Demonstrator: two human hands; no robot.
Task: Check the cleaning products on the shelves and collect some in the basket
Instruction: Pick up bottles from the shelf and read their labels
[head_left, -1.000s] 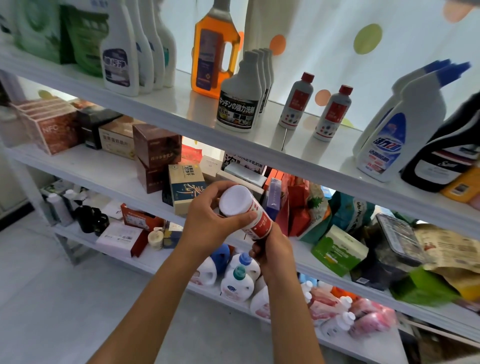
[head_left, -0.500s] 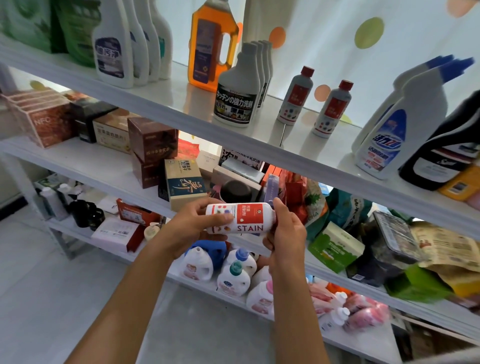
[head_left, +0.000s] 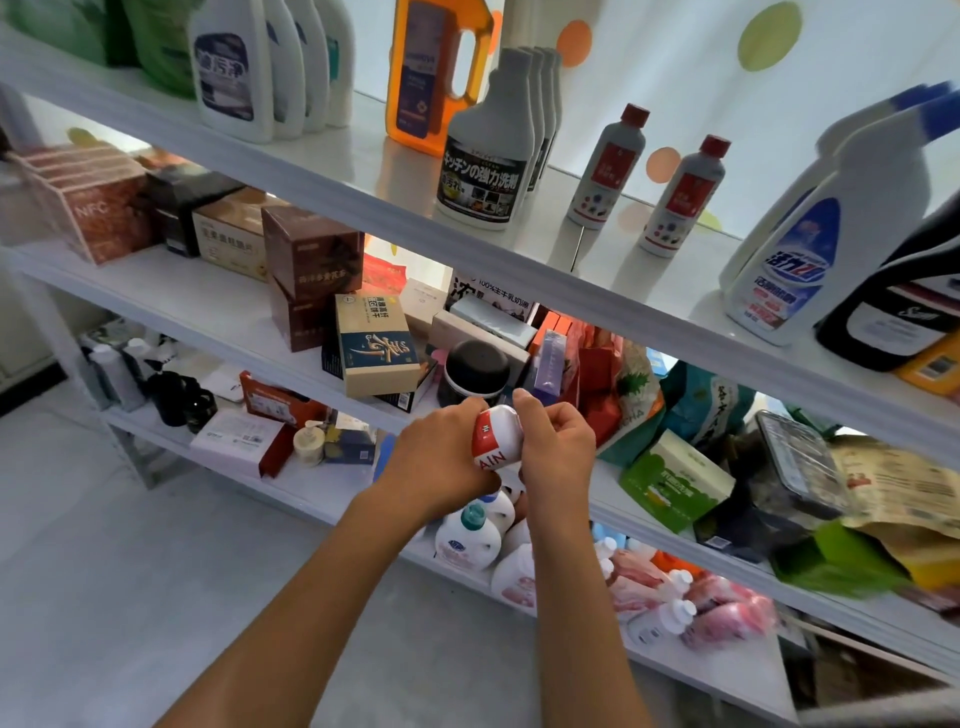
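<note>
Both hands curled around small white plastic stain-remover bottle with red label (head_left: 496, 439), left hand (head_left: 441, 462) and right hand (head_left: 558, 449) gripping opposite sides, before white middle shelf (head_left: 218, 312).

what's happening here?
A person stands at white shelves stocked with cleaning products and boxes, holding a small white stain remover bottle with a red label in both hands. The left hand and right hand each grip it, its base tipped toward the camera. Two matching red-capped bottles stand on the top shelf. No basket is clearly visible.
</note>
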